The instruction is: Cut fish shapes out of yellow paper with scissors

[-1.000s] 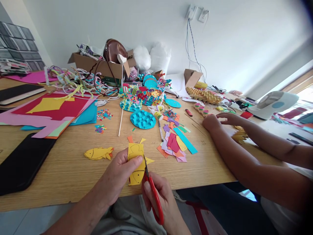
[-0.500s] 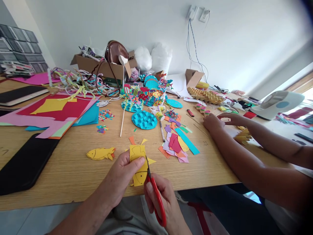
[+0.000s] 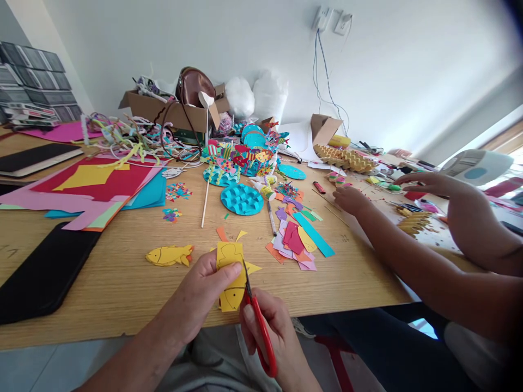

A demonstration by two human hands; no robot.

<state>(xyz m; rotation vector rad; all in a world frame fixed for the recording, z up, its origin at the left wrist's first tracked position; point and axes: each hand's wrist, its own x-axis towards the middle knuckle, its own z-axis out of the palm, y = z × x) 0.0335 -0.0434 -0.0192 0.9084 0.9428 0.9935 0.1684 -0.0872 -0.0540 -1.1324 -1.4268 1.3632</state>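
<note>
Pinched between thumb and fingers of my left hand is a piece of yellow paper with a fish outline drawn on it in dark lines. My right hand is closed round the red handles of a pair of scissors. Their blades lie against the right edge of the yellow paper. A yellow paper fish with orange bits on its tail lies on the table to the left of my hands. Small yellow and orange scraps show just behind the paper.
Coloured paper scraps and a pen lie right of centre. A blue wavy disc and decorated crafts sit behind. At left are stacked coloured sheets and a black phone-like slab. A co-worker's arms reach in from the right.
My hands, the scissors and the yellow paper have barely moved. The co-worker's hands have drawn apart, one reaching farther right over the clutter.
</note>
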